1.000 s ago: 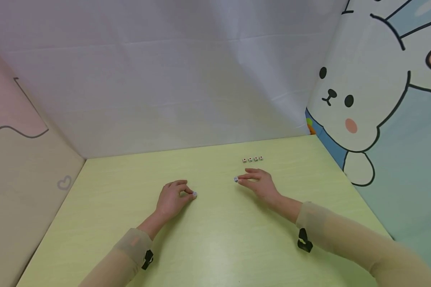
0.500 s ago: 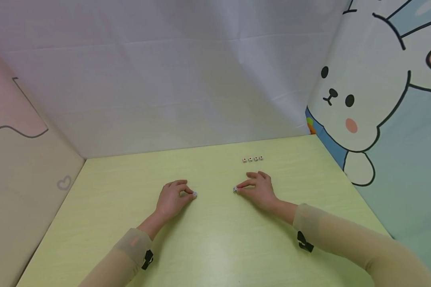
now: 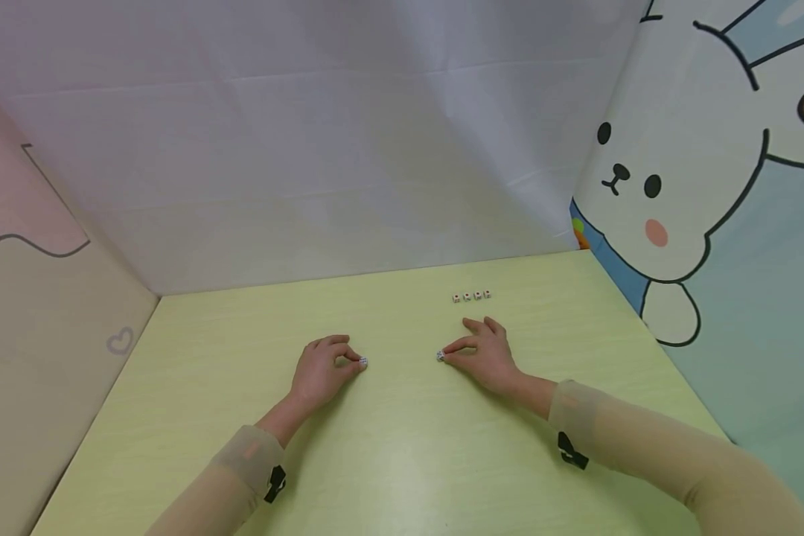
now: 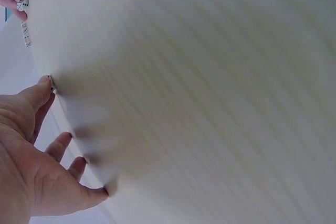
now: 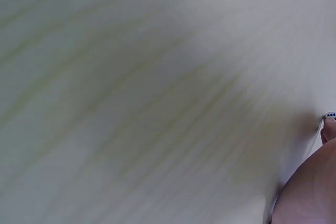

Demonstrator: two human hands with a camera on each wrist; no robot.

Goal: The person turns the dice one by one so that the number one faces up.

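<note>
Near the middle of the table, my left hand [image 3: 321, 374] pinches a small white die [image 3: 363, 362] between thumb and index finger. In the left wrist view its other fingertips [image 4: 80, 163] rest at the table surface. My right hand [image 3: 485, 359] pinches a second white die [image 3: 440, 356] the same way, its remaining fingers spread. That die shows blue dots in the right wrist view, where most of the hand is out of frame. A gap of bare table lies between the two dice. Beyond the right hand, several small dice [image 3: 472, 296] stand in a short row.
The pale yellow table [image 3: 388, 447] meets a white cloth backdrop [image 3: 308, 149] at its far edge. A printed wall hanging with a rabbit [image 3: 677, 179] borders the right side. Dark wrist mounts [image 3: 572, 451] sit below both sleeves.
My right hand has come nearer along the table with its die, then shifted very slightly right. The left hand and the row of dice have stayed in place.
</note>
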